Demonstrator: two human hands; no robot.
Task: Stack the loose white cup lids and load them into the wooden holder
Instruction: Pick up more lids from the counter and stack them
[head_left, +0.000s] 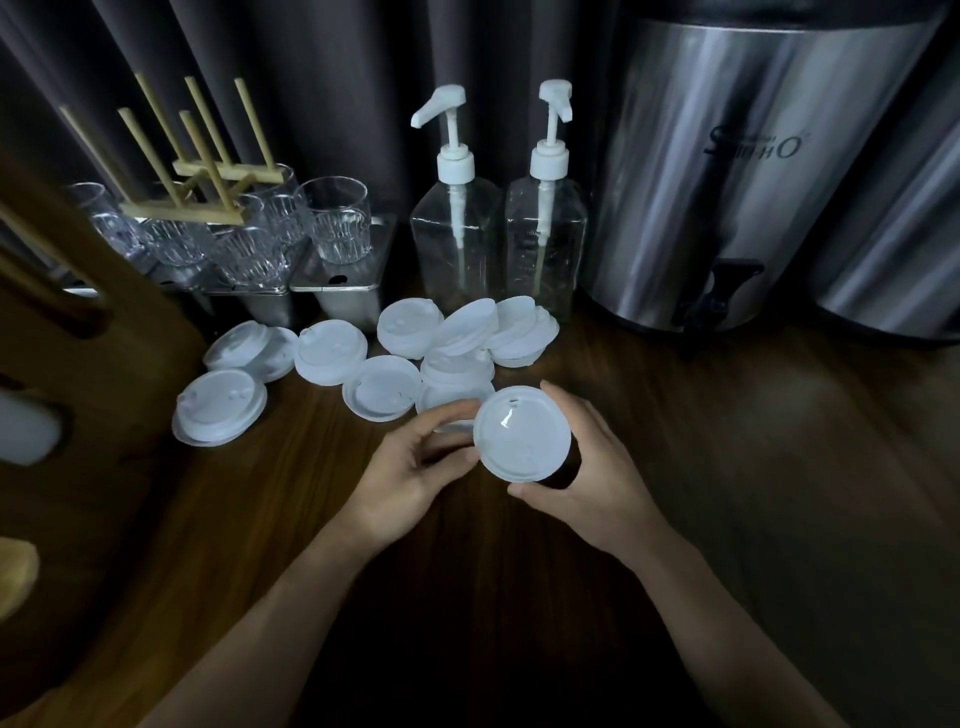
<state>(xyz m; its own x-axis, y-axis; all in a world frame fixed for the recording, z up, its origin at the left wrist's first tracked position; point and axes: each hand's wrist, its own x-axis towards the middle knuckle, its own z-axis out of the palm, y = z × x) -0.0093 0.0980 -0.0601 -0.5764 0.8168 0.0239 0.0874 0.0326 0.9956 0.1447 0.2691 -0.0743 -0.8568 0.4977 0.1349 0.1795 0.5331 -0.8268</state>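
Several loose white cup lids (382, 392) lie scattered on the dark wooden table, some overlapping. I hold one white lid (522, 434) tilted up above the table. My right hand (587, 467) grips its right edge with thumb below and fingers above. My left hand (415, 467) pinches its left edge with curled fingers. The wooden holder (62, 322) fills the left edge of the view, with oval slots in its side and something white showing through one slot.
Two clear pump bottles (457, 234) stand behind the lids. A steel drinks urn (737, 171) with a black tap stands at the right, a second urn (893, 249) beside it. Glass cups (337, 223) and a wooden peg rack (208, 171) sit on steel containers at the back left.
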